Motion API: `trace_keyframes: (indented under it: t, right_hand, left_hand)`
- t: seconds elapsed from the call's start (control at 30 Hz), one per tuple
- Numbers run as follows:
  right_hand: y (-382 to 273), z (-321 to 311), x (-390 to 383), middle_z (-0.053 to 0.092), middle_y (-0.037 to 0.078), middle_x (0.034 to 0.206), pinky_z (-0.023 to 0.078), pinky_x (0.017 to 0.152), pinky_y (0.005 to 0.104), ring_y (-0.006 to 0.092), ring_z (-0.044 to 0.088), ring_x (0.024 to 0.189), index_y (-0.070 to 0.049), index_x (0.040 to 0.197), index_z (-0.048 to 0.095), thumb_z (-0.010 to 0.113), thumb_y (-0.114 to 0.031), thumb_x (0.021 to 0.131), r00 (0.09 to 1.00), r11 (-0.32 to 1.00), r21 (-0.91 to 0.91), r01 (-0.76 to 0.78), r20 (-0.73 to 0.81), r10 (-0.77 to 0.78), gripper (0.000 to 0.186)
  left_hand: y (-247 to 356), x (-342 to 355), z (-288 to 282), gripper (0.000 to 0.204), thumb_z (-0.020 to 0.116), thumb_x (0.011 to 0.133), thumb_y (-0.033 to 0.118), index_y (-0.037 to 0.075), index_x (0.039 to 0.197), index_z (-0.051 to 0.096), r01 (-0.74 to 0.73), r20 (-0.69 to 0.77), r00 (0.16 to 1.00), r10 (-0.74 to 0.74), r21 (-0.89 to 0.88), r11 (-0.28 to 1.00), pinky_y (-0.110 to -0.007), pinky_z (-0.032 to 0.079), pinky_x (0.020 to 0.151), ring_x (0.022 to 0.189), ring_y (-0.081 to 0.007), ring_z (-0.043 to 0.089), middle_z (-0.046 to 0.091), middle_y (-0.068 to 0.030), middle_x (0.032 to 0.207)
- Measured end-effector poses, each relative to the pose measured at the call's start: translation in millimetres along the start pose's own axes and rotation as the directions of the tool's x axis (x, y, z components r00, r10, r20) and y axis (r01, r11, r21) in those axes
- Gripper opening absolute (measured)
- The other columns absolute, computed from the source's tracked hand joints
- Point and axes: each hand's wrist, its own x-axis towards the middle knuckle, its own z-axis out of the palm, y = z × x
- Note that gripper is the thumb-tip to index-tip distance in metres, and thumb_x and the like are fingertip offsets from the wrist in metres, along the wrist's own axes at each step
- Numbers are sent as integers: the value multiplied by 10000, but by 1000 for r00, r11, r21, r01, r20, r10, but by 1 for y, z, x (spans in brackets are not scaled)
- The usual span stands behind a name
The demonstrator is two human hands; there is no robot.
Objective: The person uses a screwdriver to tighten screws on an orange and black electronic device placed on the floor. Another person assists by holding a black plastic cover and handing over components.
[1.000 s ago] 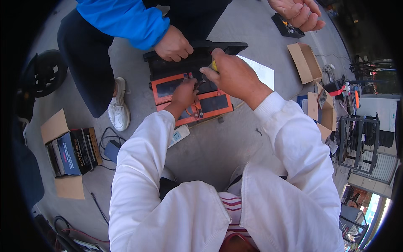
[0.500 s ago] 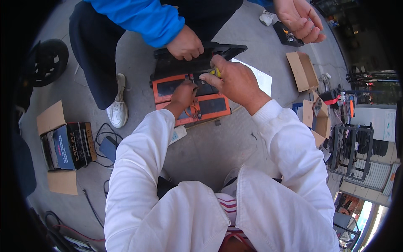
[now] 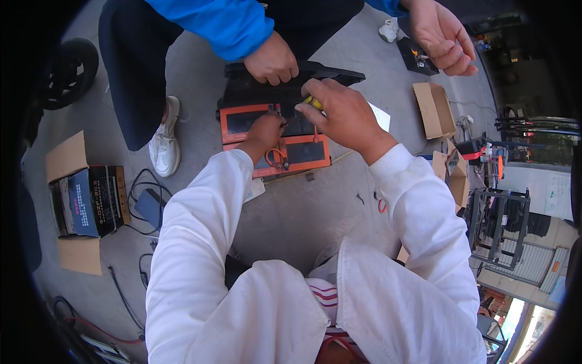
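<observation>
Two orange-framed battery packs with dark tops lie side by side on the floor: the far battery (image 3: 227, 124) and the near battery (image 3: 326, 151). Over the far one, my left hand (image 3: 264, 130) is closed, fingertips pinched at its terminals; what they hold is too small to make out. My right hand (image 3: 348, 115) grips a yellow-handled screwdriver (image 3: 313, 103) above the batteries' right part; its tip is hard to see. An orange cable loop (image 3: 276, 159) rests on the near battery. Behind stands a black case lid (image 3: 254, 94), raised.
A co-worker's hand (image 3: 273, 60) in a blue sleeve holds the lid; their other hand (image 3: 445, 39) hovers at upper right. An open carton (image 3: 91, 200) and cables lie left. Cardboard boxes (image 3: 433, 109) and a black metal rack (image 3: 500, 224) stand right.
My view has shifted slightly. My right hand has turned a little around the screwdriver, and my left stays at the terminals. The co-worker's free hand has moved slightly down and right.
</observation>
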Motion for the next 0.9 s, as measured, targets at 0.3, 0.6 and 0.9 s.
trace_keyframes:
  t: [0.3,0.6,0.9]
  right_hand:
    - [9,-9,-6,690,155,915,578,687,447,352,735,829,-84,1034,655,736,-347,975,998,996,-79,37,-44,-41,282]
    - [1,-16,9,556,217,1224,576,808,454,393,686,924,-40,1348,507,687,-105,931,972,998,17,60,226,-62,459]
    - [-14,-20,15,614,236,1173,574,822,507,434,708,956,-24,1240,564,692,-178,968,983,1000,-19,15,182,-11,337]
  left_hand:
    - [7,16,7,197,747,931,130,55,1111,774,-32,59,998,29,40,999,-518,559,962,1065,-445,689,663,-246,1253]
    - [3,13,8,139,752,933,172,73,1009,812,13,-7,1000,-12,18,1000,-506,591,917,1025,-410,731,715,-240,1125]
    - [-11,18,12,142,749,909,164,41,957,801,-34,-19,999,34,7,999,-510,598,888,969,-422,734,722,-247,1081]
